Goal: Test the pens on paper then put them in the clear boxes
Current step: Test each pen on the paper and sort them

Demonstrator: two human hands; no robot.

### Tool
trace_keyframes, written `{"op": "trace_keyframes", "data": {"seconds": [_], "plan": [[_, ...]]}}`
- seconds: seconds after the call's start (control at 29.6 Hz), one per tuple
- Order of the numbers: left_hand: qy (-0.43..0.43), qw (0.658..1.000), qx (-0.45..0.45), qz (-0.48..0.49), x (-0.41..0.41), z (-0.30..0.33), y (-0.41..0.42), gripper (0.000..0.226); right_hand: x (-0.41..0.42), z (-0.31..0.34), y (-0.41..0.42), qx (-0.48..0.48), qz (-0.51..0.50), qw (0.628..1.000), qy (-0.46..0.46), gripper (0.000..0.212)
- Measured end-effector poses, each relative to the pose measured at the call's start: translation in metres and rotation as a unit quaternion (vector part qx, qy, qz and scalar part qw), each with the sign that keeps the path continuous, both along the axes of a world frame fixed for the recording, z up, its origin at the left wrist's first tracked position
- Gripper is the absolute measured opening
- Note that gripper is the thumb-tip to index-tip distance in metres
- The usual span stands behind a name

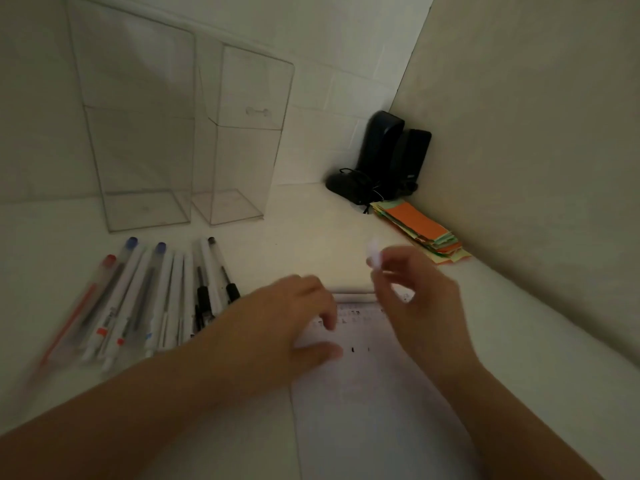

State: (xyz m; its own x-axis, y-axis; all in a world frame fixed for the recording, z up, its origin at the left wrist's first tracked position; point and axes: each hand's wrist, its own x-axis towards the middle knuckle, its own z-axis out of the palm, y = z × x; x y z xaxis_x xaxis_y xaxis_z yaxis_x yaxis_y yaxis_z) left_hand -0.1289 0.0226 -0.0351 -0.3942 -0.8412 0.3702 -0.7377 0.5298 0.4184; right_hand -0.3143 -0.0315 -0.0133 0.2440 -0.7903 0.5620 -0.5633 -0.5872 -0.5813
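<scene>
A sheet of paper (367, 403) with small ink marks lies on the white table in front of me. My left hand (294, 323) rests flat on its upper left part, fingers spread. My right hand (419, 299) hovers above the paper's top right, pinching a blurred white pen (374, 258) that sticks up from the fingers. Several pens (145, 299) with red, blue and black caps lie side by side to the left. Two tall clear boxes (145, 140) (242, 140) stand upright behind them, and I see nothing inside either.
Dark speakers (391, 154) with a tangled cable sit in the back right corner. A stack of coloured paper slips (422, 230), orange on top, lies along the right wall. Walls close the table at the back and right.
</scene>
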Motion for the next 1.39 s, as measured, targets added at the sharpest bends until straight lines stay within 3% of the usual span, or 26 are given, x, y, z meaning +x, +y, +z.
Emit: {"op": "trace_keyframes", "data": {"seconds": [0.03,0.1,0.17,0.24,0.34,0.41,0.51,0.64,0.74,0.88,0.98,1.08,1.15,1.25,1.32,1.39], "plan": [[0.026,1.0,-0.003,0.017,0.002,0.0,-0.002,0.022,0.001,0.007,0.001,0.068,0.032,0.992,-0.101,0.016],[0.082,0.996,0.005,0.026,0.002,0.001,-0.003,0.029,0.004,0.015,0.005,0.222,0.131,0.933,-0.25,0.032],[0.115,0.993,0.029,0.004,0.0,0.004,-0.002,0.039,0.007,0.01,0.007,0.318,0.199,0.882,-0.285,0.053],[0.109,0.993,0.029,-0.029,-0.001,0.004,-0.002,0.037,0.009,0.002,0.009,0.361,0.232,0.859,-0.28,0.06],[0.098,0.992,0.014,-0.072,0.0,0.006,-0.002,0.038,0.009,0.002,0.01,0.382,0.235,0.846,-0.288,0.042],[0.102,0.991,0.022,-0.081,0.001,0.007,-0.001,0.048,0.009,0.003,0.009,0.404,0.235,0.828,-0.31,0.041],[0.108,0.99,-0.005,-0.087,0.001,0.007,-0.001,0.041,0.01,0.004,0.011,0.426,0.258,0.807,-0.317,0.04],[0.089,0.992,-0.044,-0.076,0.002,0.004,-0.001,0.029,0.013,0.002,0.012,0.429,0.283,0.806,-0.294,0.041],[0.078,0.993,-0.047,-0.072,0.001,0.003,0.0,0.033,0.013,0.002,0.012,0.416,0.28,0.815,-0.292,0.035],[0.145,0.987,0.058,-0.025,0.008,0.015,-0.003,0.065,0.009,0.006,0.009,0.423,0.253,0.799,-0.343,0.035],[0.136,0.984,0.113,0.031,0.017,0.013,-0.007,0.067,0.004,0.013,0.004,0.43,0.227,0.764,-0.424,0.035],[0.002,0.989,0.133,0.059,0.015,0.01,-0.003,0.062,0.002,0.013,0.0,0.4,0.18,0.795,-0.42,0.01],[-0.07,0.988,0.124,0.056,0.012,0.008,-0.004,0.068,0.003,0.012,0.001,0.393,0.146,0.823,-0.383,0.025],[-0.085,0.986,0.125,0.068,0.011,0.009,-0.005,0.073,0.01,0.011,0.004,0.418,0.156,0.832,-0.33,0.043],[-0.076,0.987,0.122,0.073,0.009,0.009,-0.005,0.073,0.017,0.008,0.006,0.392,0.15,0.873,-0.25,0.044],[-0.058,0.989,0.118,0.073,0.008,0.009,-0.005,0.073,0.022,0.003,0.007,0.351,0.138,0.912,-0.159,0.032]]}}
